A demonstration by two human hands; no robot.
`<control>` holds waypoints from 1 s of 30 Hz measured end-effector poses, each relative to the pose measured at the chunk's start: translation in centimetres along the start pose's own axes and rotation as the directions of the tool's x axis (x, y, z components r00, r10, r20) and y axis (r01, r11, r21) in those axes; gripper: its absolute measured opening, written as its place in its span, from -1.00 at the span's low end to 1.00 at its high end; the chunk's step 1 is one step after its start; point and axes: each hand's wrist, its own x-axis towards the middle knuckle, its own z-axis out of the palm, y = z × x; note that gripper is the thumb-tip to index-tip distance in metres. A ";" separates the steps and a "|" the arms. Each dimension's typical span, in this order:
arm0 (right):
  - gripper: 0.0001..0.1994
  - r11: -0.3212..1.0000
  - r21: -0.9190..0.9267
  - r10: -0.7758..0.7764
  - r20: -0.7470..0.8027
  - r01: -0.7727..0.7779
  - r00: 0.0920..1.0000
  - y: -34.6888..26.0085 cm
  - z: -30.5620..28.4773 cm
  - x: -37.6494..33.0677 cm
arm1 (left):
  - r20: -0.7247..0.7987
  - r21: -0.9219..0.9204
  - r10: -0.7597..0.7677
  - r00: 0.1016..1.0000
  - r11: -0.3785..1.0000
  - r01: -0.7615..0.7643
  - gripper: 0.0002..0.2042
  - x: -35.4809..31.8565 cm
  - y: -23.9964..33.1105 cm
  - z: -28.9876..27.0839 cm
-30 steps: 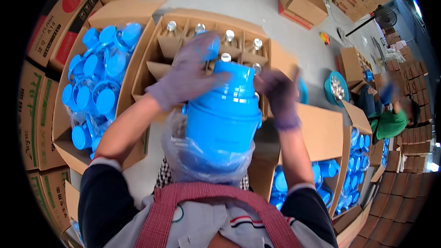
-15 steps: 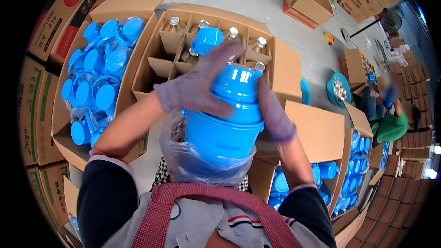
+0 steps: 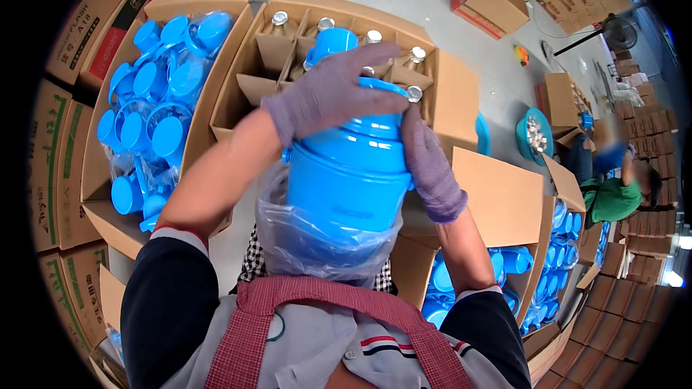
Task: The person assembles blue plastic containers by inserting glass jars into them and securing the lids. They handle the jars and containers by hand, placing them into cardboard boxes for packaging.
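A large blue plastic flask casing [image 3: 346, 198] stands upright in front of me, its lower part inside a loose clear plastic bag [image 3: 270, 227]. My left hand [image 3: 331, 94], gloved in grey, lies across the top of the casing with its fingers stretched out and apart. Its palm hides most of the top. My gloved right hand [image 3: 432, 169] clasps the casing's right side; its far fingers are hidden. Just beyond stands a divided carton [image 3: 238, 94] with several glass bottles with silvery tops [image 3: 279, 20]. A blue cup [image 3: 335, 42] rests over the dividers.
On the left, an open carton [image 3: 97, 173] holds several blue cups [image 3: 151, 81]. More blue parts [image 3: 515, 263] fill cartons at right. A teal basin [image 3: 520, 130] with small pale pieces stands on the floor. A person in green [image 3: 616, 198] works at far right.
My left hand has shifted from the casing's upper left side onto its top, and its fingers have spread. My right hand stays at the right side.
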 end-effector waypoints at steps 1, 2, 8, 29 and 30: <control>-0.59 0.947 -0.300 -0.133 -0.046 0.114 0.990 0.4 0.0 -0.3 | 0.086 -0.058 0.017 0.996 0.998 -0.012 -0.45 0.7 -1.2 -0.4; -0.60 0.933 -0.330 -0.167 -0.052 0.141 0.984 -0.6 0.2 -0.1 | 0.165 -0.102 0.030 0.986 0.995 -0.013 -0.49 1.0 -2.4 -1.1; -0.63 0.931 -0.357 -0.222 -0.394 0.074 0.892 -7.2 -0.2 -8.5 | -0.197 -0.420 0.040 0.980 0.899 -0.122 -0.48 -8.4 -0.5 -7.9; -0.64 0.777 -0.504 -0.401 0.065 0.377 0.914 -17.9 6.5 -19.3 | -0.684 0.236 0.065 0.727 0.962 0.136 -0.58 -36.1 -6.8 -3.1; -0.65 0.814 -0.488 -0.336 0.048 0.315 0.941 -16.7 6.5 -19.6 | -0.695 0.219 0.058 0.716 0.966 0.134 -0.58 -35.9 -6.8 -3.2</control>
